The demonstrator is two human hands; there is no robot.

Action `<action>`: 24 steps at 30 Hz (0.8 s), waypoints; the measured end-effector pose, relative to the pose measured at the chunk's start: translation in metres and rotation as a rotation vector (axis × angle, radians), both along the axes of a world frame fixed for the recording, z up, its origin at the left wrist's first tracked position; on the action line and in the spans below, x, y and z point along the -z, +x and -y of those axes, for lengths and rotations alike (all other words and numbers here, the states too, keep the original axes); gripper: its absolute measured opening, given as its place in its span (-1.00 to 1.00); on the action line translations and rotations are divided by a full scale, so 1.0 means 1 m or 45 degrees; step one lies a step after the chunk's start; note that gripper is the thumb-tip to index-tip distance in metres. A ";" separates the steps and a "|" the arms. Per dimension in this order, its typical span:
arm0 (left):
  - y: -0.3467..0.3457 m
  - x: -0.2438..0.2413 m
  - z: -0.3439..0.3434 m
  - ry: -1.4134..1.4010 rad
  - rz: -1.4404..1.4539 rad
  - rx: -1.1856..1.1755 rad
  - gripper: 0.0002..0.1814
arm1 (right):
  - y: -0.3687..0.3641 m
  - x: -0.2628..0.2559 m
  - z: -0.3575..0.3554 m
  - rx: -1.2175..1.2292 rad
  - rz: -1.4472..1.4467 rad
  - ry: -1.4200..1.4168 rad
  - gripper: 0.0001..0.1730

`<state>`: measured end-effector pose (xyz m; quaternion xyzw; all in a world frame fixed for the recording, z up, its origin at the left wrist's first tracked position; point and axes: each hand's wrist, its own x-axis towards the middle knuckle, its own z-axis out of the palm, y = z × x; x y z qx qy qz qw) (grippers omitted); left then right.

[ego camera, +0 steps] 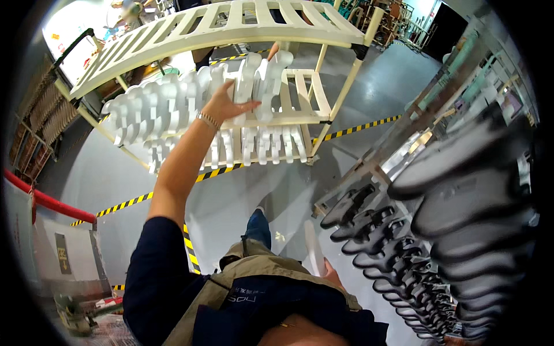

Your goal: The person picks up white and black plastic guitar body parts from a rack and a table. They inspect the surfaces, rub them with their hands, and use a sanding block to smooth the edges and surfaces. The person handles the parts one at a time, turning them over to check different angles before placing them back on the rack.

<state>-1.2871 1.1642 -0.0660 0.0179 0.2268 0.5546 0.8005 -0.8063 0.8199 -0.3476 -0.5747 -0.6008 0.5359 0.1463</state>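
My left hand [227, 104] reaches over the middle shelf of a cream rack, thumb and fingers spread, beside upright white shaped pieces [265, 86]. Whether its fingertips touch them I cannot tell. More white pieces of this kind [151, 106] stand in a close row to the left on that shelf, and others [275, 145] stand on the shelf below. Low at my right side, my right hand [333, 274] is closed around the lower end of a flat white piece [314, 248], partly hidden by my apron.
The slatted top shelf [225, 32] spans the view ahead. Rows of dark-edged grey pieces [471, 207] hang or stand on a rack at the right. Black-and-yellow tape [218, 173] marks the floor. A red padded bar [52, 201] is at the left. Another person is partly visible behind the rack.
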 end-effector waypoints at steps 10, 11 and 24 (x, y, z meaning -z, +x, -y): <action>-0.038 0.011 -0.239 -0.448 -0.428 0.192 -0.28 | -0.066 0.003 -0.111 0.255 0.292 -0.059 0.20; -0.039 0.013 -0.250 -0.499 -0.471 0.291 -0.37 | -0.070 0.000 -0.117 0.284 0.301 -0.063 0.20; -0.047 -0.015 -0.184 -0.542 -0.477 0.111 -0.63 | -0.077 -0.022 -0.173 0.155 0.317 -0.174 0.24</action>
